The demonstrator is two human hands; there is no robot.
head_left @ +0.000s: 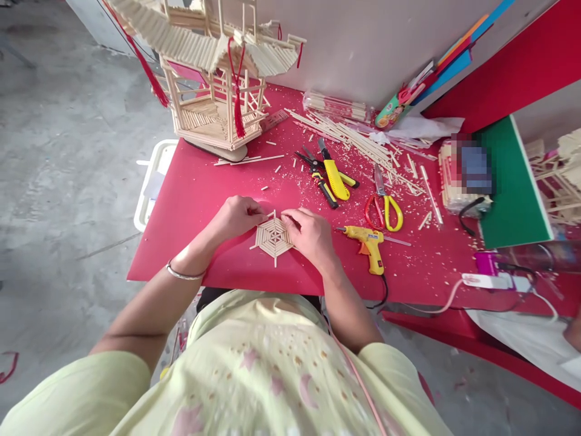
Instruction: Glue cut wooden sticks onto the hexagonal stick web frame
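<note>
A hexagonal web-like panel of thin wooden sticks [275,238] lies on the red tabletop in front of me, its spoke ends jutting past the rings. At its upper left edge, my left hand [236,217] is closed, thumb and finger pinched together. My right hand [312,235] is closed in a pinch at the upper right edge and covers part of that side. Whether a small loose stick sits between the fingertips is too small to tell. Right of my right hand lies a yellow hot glue gun [370,242], its nozzle pointing towards the hand.
A stick-built pavilion [218,115] with red tassels stands at the back left. Yellow-handled pliers [323,181], a yellow utility knife [334,175] and scissors [384,203] lie mid-table. Loose sticks [354,139] spread behind them. A power strip [494,281] sits at the right.
</note>
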